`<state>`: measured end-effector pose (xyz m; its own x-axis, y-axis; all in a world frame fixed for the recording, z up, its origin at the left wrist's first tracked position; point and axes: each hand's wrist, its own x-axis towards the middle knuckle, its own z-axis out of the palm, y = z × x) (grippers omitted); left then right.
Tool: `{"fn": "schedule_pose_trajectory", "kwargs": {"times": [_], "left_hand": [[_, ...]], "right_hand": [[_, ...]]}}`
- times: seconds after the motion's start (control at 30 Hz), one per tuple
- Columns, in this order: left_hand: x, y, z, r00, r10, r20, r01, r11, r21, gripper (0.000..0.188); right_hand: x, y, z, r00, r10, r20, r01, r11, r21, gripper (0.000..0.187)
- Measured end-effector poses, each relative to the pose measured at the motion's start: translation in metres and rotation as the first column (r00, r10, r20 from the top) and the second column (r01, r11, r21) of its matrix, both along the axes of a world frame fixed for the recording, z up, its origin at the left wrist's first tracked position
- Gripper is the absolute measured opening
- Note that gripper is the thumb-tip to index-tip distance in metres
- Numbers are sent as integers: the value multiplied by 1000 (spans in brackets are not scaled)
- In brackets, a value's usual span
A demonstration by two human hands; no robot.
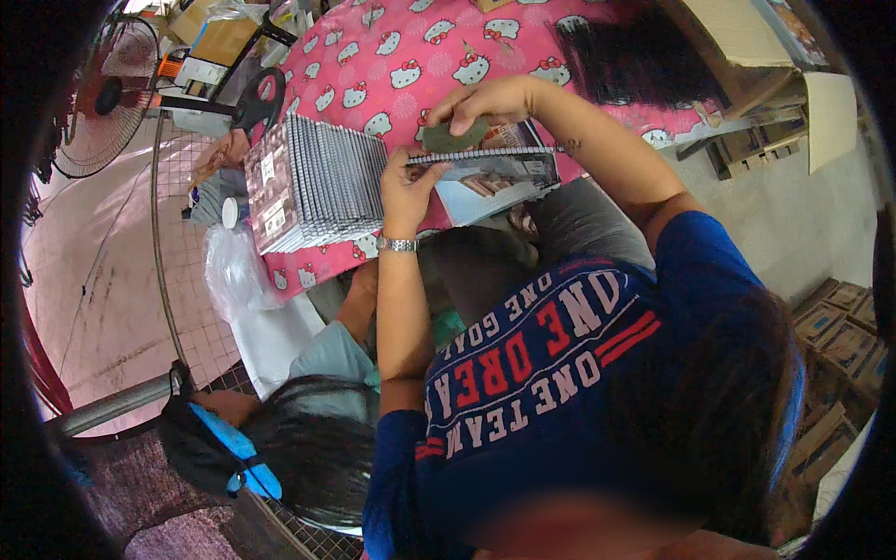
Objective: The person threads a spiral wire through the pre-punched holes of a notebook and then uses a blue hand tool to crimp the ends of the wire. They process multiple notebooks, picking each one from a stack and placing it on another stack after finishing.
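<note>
A spiral-bound notebook (499,185) stands tilted at the table's near edge, its black coil along the top. A loose tail of coil wire sticks out past its right end. My left hand (409,191) is closed on the left end of the notebook, thumb and fingers at the coil. My right hand (493,101) grips a flat, rounded, dark green piece (455,137) just above the coil; what this piece is I cannot tell. Close to my left hand, a tall stack of spiral-bound notebooks (327,177) leans in a row.
A pink cloth with cat faces (406,73) covers the table. At the far right lies a black bundle of thin strands (639,61) beside an open carton (742,33). A fan (107,93) stands at far left. Another person (308,420) sits close on my left, near a plastic bag (238,275).
</note>
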<state>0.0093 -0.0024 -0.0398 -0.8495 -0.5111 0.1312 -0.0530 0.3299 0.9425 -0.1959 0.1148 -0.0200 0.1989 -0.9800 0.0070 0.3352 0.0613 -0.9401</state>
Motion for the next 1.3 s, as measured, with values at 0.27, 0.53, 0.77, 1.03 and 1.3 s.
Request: {"fn": "schedule_pose_trajectory", "kwargs": {"times": [0.27, 0.53, 0.77, 1.03, 1.3], "left_hand": [[-9, 10, 7, 978, 201, -49, -202, 979, -21, 23], [15, 23, -9, 926, 329, -184, -317, 944, 93, 22], [7, 20, -10, 936, 294, -194, -282, 955, 87, 22], [12, 34, -10, 940, 296, -168, -282, 954, 99, 17], [21, 37, -15, 947, 270, -174, -264, 963, 57, 18]], "right_hand": [[-103, 19, -125, 114, -627, -770, 668, 622, -408, 55], [32, 144, -128, -330, -176, -928, 636, 685, -356, 49], [24, 157, -112, -281, -563, -777, 591, 536, -603, 46], [60, 33, 7, -216, -681, -700, 138, 688, -712, 31], [58, 27, 1, -75, -677, -732, 130, 721, -680, 24]]}}
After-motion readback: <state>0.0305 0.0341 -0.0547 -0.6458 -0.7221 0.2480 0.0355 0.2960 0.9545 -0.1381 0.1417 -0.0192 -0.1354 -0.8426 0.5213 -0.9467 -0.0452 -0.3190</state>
